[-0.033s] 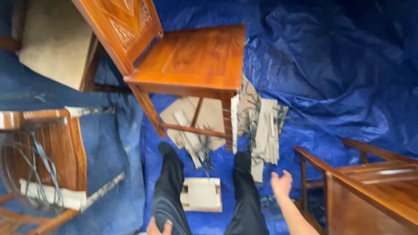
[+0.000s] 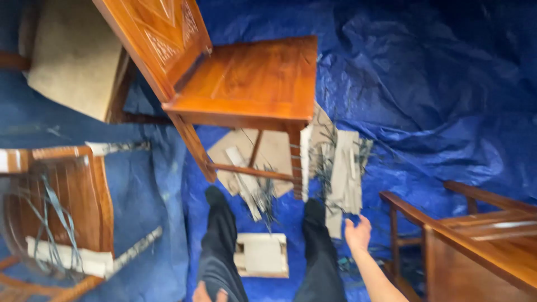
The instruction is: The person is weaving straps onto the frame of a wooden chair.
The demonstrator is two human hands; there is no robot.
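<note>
1. My right hand hangs low and right of centre in the frame, fingers spread, its grip apart and holding nothing.
2. My left hand only peeks in at the bottom edge by my dark trouser leg; I cannot tell whether its grip is apart or together.
3. The polished orange-brown wooden chair stands on the crumpled blue tarpaulin in the upper middle of the frame, well apart from both hands.
4. Flattened grey cardboard pieces lie under and beside its legs, nearest my right hand.
5. A small pale flat block lies between my feet.
6. I judge this a reach in the making: the right hand would have to travel forward and close.
</note>
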